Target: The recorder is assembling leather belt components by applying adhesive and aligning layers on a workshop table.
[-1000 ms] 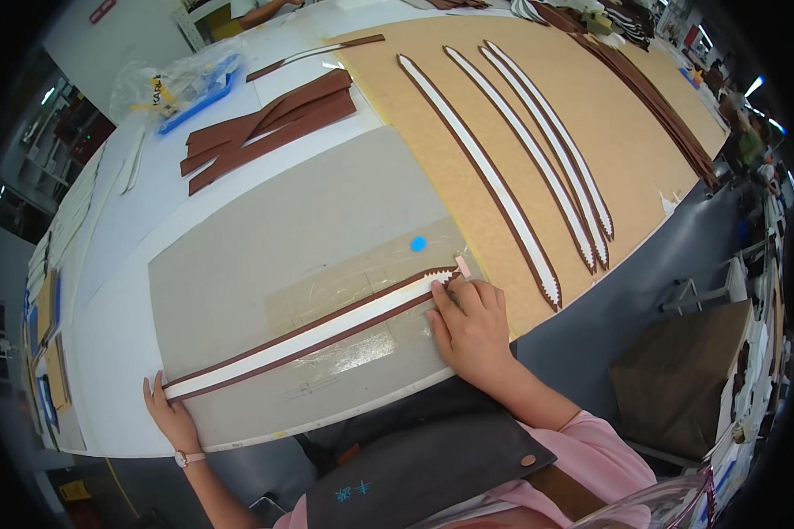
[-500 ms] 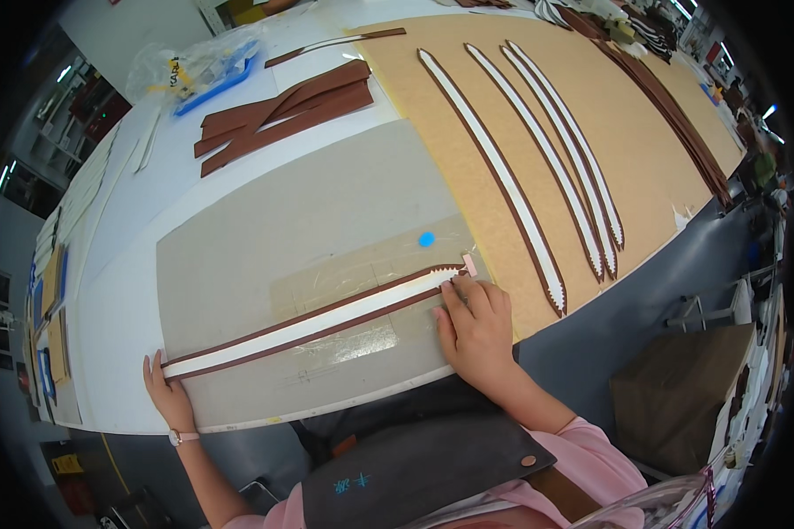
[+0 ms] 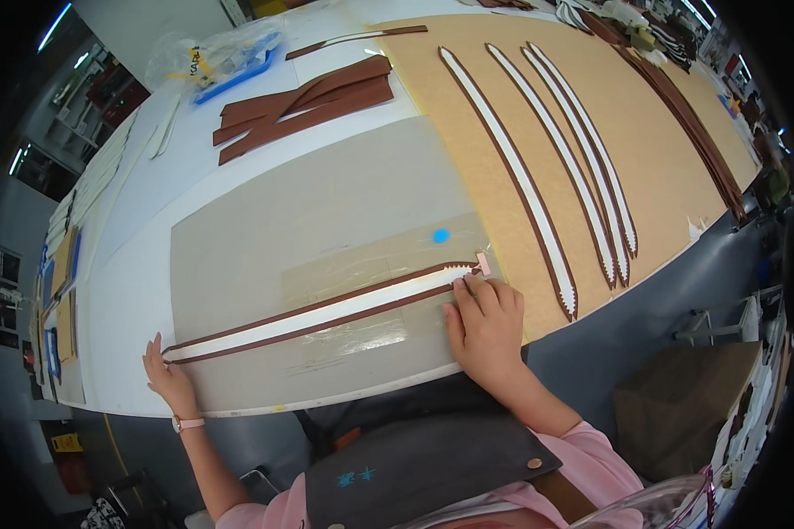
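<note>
Head: strip out to mat edge

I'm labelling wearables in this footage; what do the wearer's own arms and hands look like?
The left hand and right hand are ungloved. The left wrist has a small pink-banded watch; the right wrist shows none. Pink sleeves end near the elbows.

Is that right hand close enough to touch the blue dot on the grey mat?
Probably yes. The right hand touches the brown-and-white strip near its right end, and the blue dot lies just beyond. Only that flat strip seems to be in between; nothing tall blocks the way.
</note>
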Demonstrator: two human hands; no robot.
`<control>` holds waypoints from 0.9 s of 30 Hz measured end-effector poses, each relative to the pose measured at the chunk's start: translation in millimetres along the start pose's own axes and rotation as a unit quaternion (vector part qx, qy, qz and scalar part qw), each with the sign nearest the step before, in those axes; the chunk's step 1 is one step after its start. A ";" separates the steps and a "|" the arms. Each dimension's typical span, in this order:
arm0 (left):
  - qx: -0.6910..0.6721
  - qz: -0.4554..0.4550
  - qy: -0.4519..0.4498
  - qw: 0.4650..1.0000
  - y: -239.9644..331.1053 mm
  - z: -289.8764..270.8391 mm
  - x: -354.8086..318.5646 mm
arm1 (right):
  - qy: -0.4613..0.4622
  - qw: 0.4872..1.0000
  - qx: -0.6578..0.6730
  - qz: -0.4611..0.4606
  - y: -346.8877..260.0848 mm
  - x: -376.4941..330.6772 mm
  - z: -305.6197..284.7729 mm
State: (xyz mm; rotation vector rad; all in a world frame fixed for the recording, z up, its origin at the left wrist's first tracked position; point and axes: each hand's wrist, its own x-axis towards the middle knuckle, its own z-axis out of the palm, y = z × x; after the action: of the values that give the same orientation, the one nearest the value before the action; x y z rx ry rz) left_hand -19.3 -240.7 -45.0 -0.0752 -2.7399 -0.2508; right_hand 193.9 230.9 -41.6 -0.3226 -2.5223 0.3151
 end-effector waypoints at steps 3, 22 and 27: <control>-0.203 0.095 -0.018 0.974 39.4 -9.4 4.1 | -0.001 1.000 0.001 -0.003 -1.9 1.6 -0.5; -0.258 0.562 -0.191 0.762 256.3 1.2 -5.2 | 0.005 1.000 -0.012 0.000 -4.0 3.1 -0.7; -0.241 0.573 -0.198 0.758 261.3 -2.3 -4.7 | 0.004 1.000 -0.024 -0.012 -1.5 0.5 0.7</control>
State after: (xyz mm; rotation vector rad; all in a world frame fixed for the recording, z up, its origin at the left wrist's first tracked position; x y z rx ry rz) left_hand 8.6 15.5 -1.7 -2.0244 -2.3337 -0.5871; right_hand 192.8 229.5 -41.5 -0.3108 -2.5271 0.2449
